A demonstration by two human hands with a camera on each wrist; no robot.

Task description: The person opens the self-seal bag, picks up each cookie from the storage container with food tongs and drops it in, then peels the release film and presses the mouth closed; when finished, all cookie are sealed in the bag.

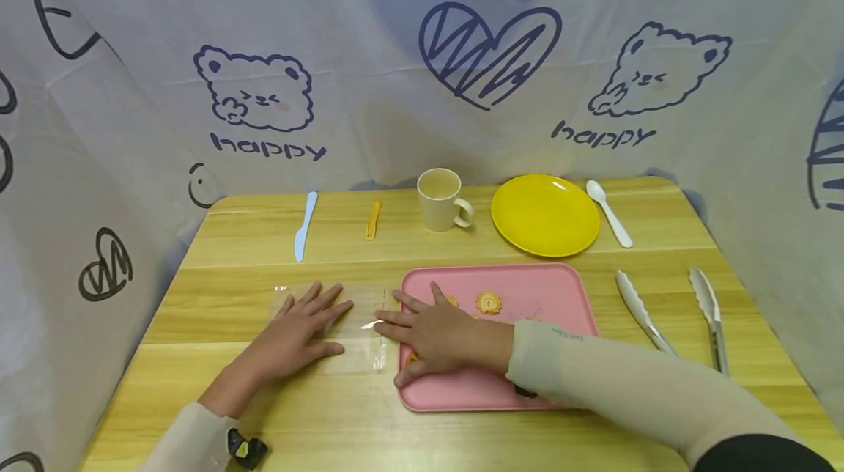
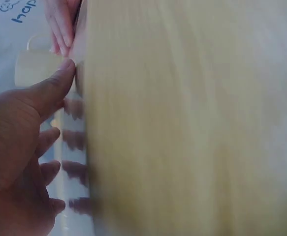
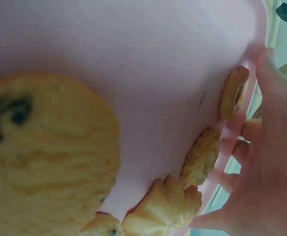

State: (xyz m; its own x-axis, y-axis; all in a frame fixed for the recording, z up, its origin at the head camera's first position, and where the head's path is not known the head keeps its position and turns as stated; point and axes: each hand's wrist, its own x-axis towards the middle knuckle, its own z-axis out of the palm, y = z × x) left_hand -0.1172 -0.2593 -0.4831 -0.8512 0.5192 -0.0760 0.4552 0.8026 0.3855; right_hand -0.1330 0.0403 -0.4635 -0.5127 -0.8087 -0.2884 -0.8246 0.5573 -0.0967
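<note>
A transparent plastic bag (image 1: 359, 340) lies flat on the wooden table, left of the pink tray (image 1: 541, 285). My left hand (image 1: 290, 344) is spread over the bag's left part, fingers extended. Across the tray's left end reaches my right hand (image 1: 431, 329), fingers fanned out past the rim toward the bag. Cookies lie on the tray; one flower-shaped cookie (image 1: 489, 303) shows beyond the right hand, others are partly hidden beneath it. In the right wrist view, a large cookie with dark chips (image 3: 49, 162), a ring-shaped cookie (image 3: 234, 93) and a swirled cookie (image 3: 155, 211) appear.
Along the back stand or lie a light-blue knife (image 1: 305, 226), a small orange utensil (image 1: 374, 220), a cream mug (image 1: 438, 201), a yellow plate (image 1: 545, 215) and a white spoon (image 1: 609, 214). Metal tongs (image 1: 712, 318) lie right of the tray. A printed curtain hangs behind.
</note>
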